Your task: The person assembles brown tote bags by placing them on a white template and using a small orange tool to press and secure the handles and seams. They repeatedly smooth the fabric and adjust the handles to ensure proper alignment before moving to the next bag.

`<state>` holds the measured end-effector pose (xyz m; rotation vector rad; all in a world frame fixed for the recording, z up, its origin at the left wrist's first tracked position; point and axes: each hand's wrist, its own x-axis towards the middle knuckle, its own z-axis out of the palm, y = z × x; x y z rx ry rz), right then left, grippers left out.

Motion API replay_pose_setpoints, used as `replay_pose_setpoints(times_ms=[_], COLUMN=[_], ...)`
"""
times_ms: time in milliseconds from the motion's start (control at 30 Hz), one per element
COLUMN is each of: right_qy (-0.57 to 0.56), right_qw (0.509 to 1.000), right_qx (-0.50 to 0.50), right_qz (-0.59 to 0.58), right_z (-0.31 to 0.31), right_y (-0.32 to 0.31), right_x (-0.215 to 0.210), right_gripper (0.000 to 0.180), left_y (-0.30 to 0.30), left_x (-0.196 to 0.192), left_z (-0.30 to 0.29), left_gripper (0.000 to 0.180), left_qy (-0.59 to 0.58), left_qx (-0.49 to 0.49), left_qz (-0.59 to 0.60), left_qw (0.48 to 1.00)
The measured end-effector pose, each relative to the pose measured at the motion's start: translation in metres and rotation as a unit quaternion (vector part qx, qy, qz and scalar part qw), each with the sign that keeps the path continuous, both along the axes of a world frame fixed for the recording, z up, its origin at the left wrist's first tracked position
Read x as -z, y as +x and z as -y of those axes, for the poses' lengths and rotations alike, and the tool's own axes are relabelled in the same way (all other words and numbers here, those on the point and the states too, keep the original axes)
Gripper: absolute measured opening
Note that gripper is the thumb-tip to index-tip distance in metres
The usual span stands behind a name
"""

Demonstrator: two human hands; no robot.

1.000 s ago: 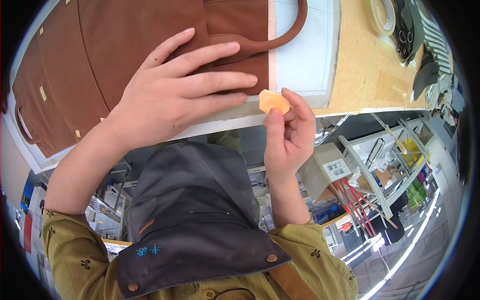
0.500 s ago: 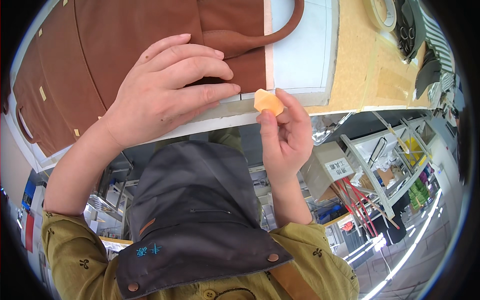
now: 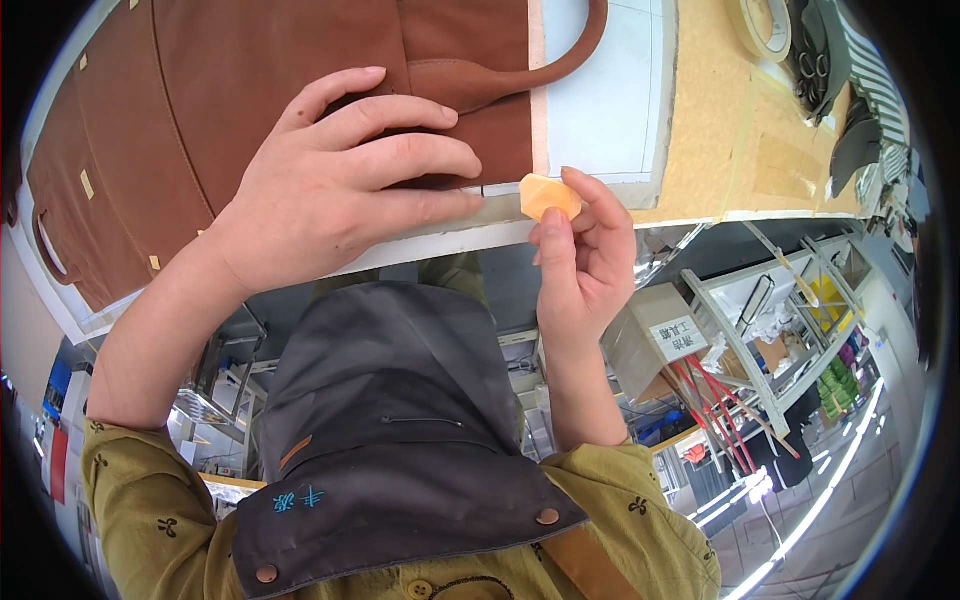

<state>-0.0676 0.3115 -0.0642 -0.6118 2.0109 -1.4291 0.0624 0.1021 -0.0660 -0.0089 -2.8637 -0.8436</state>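
Brown leather bag panels [image 3: 270, 60] lie across the far left of the table, with small pale tape pieces stuck along them. My left hand [image 3: 345, 170] rests flat on the leather near its right end, fingers spread, just below a curved leather handle [image 3: 480, 85]. Between the thumb and fingers of my right hand [image 3: 585, 260] is a small, angular, pale-orange piece [image 3: 548, 198], held up beside the near table edge. Whether it is wax, chalk or something else I cannot tell.
A tape roll [image 3: 765, 25] and dark-handled scissors [image 3: 812, 72] lie at the far right of the yellowish tabletop [image 3: 720, 150]. A white sheet [image 3: 605, 100] sits beside the leather. Below the right side stand a grey box [image 3: 665, 330] and a metal rack [image 3: 745, 350].
My right hand has shifted slightly right with the orange piece, which has turned a little. The fingers of my left hand have spread somewhat wider on the leather.
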Motion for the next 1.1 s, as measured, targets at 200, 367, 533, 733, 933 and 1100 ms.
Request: replay_pose_setpoints(times_ms=[200,367,533,733,933,1100], right_qy=[-0.057,-0.064,-0.042,-0.01,-0.007,0.024], right_qw=[0.996,0.997,0.998,1.0,0.995,0.98], right_qx=[0.027,0.014,0.019,0.018,-0.02,-0.028], right_qz=[0.058,0.049,0.052,0.017,-0.101,-0.193], right_z=[0.001,0.0,-0.002,-0.004,0.004,0.008], right_y=[-0.001,-0.001,-0.002,0.003,0.016,0.018], right_x=[0.001,0.001,-0.001,0.0,0.005,0.006], right_gripper=[0.035,0.036,0.038,0.037,0.031,0.033], left_y=[-0.004,-0.002,0.0,0.004,0.003,0.003], left_x=[-0.002,0.0,0.0,0.0,0.004,0.005], left_z=[-0.002,-0.004,-0.001,0.011,0.006,0.004], left_gripper=[0.041,0.039,0.036,0.03,0.031,0.033], left_qy=[0.058,0.003,0.005,0.097,0.052,0.053], left_qx=[-0.062,-0.034,-0.006,-0.022,-0.041,-0.046], left_qz=[0.023,0.012,-0.005,-0.027,-0.022,-0.027], left_qw=[0.996,0.999,1.0,0.995,0.998,0.997])
